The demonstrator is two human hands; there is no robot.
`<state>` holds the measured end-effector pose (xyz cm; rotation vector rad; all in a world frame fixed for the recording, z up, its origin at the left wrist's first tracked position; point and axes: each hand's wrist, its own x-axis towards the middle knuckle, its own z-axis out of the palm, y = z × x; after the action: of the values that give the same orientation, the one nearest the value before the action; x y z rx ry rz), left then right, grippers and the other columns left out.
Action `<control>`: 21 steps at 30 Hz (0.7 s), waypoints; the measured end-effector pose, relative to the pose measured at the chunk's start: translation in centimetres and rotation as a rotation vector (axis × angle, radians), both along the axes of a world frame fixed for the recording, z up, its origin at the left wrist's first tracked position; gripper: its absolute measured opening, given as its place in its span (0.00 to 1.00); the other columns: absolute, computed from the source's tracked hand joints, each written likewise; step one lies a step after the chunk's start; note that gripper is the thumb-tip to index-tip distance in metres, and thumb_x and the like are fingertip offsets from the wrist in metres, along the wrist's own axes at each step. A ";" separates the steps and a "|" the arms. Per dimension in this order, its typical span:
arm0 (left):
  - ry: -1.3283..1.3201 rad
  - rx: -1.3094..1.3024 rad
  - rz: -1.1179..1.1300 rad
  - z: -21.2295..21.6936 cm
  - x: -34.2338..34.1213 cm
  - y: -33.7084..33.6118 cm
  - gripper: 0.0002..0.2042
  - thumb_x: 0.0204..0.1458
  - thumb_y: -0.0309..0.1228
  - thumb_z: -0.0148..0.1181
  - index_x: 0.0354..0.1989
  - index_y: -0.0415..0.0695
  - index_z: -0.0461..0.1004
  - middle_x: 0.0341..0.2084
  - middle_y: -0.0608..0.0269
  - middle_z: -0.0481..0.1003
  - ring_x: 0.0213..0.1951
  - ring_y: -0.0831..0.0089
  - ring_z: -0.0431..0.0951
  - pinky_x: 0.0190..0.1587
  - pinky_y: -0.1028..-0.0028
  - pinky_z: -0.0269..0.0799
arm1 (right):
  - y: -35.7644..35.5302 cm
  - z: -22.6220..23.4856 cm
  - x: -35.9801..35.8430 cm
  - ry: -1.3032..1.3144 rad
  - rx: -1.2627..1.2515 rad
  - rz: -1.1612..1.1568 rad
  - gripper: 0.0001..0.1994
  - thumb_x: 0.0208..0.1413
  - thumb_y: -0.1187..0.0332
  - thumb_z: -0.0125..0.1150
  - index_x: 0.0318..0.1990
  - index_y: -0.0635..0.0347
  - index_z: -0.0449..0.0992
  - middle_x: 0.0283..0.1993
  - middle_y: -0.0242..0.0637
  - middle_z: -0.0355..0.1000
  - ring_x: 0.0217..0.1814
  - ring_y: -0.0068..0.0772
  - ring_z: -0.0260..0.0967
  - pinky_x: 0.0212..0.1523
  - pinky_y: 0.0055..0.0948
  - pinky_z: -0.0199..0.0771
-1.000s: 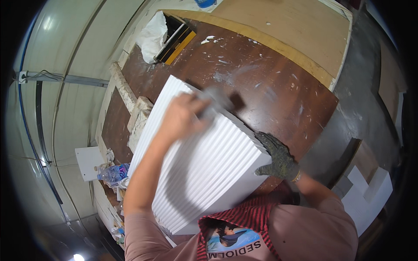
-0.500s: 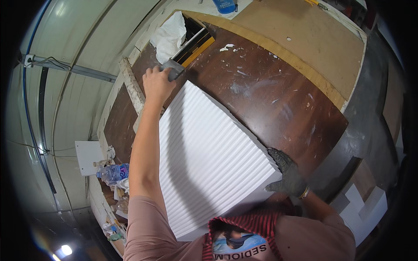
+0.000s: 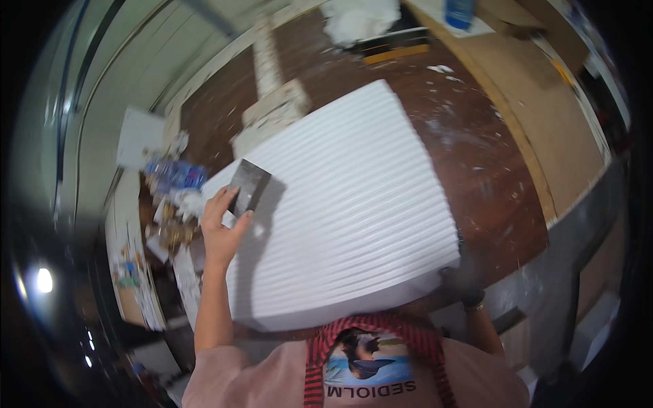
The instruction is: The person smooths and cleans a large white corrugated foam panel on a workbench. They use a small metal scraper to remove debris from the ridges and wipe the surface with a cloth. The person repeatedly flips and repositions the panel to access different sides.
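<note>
A white ribbed panel (image 3: pixel 340 204), thick like a block, lies in front of me on a dark brown tabletop (image 3: pixel 469 143). My left hand (image 3: pixel 224 228) is bare and grips a dark grey sanding block (image 3: pixel 252 185) between thumb and fingers. The block is over the panel's left part and casts a shadow there; whether it touches the ribs I cannot tell. At the panel's near right corner is my right hand (image 3: pixel 466 284), in a dark glove, blurred, its fingers and thumb around the corner.
Left of the panel lie a plastic water bottle (image 3: pixel 178 175) and crumpled scraps (image 3: pixel 170 231). A whitish, stained board (image 3: pixel 275 112) rests beyond its left edge. At the back are a white cloth or bag (image 3: pixel 360 19), a black-and-yellow box (image 3: pixel 396 51) and a blue container (image 3: pixel 460 13).
My left hand has come back from the panel's far corner to its left side with the sanding block. The view has turned and shifted. My right hand stays at the near right corner.
</note>
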<state>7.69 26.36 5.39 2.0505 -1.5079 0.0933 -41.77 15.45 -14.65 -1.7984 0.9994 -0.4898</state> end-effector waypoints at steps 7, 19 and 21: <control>0.474 -0.358 0.720 -3.3 8.2 21.1 0.22 0.55 0.28 0.67 0.57 0.32 0.75 0.48 0.57 0.79 0.43 0.74 0.77 0.48 0.73 0.73 | -2.8 -5.2 -4.2 0.365 -0.420 0.073 0.22 0.70 0.69 0.42 0.66 0.73 0.63 0.69 0.59 0.62 0.71 0.56 0.59 0.72 0.45 0.51; 1.037 -0.266 0.561 -10.2 8.0 25.2 0.31 0.68 0.46 0.49 0.71 0.35 0.59 0.68 0.49 0.63 0.65 0.61 0.68 0.67 0.69 0.60 | -7.6 1.7 2.7 -0.629 0.796 -0.261 0.28 0.73 0.52 0.40 0.71 0.63 0.61 0.68 0.38 0.66 0.67 0.32 0.62 0.70 0.34 0.55; 1.401 -0.297 0.431 -10.6 3.8 27.1 0.36 0.69 0.56 0.38 0.75 0.39 0.51 0.72 0.52 0.57 0.69 0.62 0.61 0.71 0.65 0.53 | -9.0 1.7 3.3 -0.500 0.656 -0.256 0.28 0.73 0.52 0.40 0.71 0.62 0.61 0.68 0.38 0.66 0.67 0.32 0.63 0.70 0.33 0.55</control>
<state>11.48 53.42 -5.25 1.4815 -0.1639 -0.7450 -38.43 6.43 -12.96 -0.9084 0.8961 -0.6385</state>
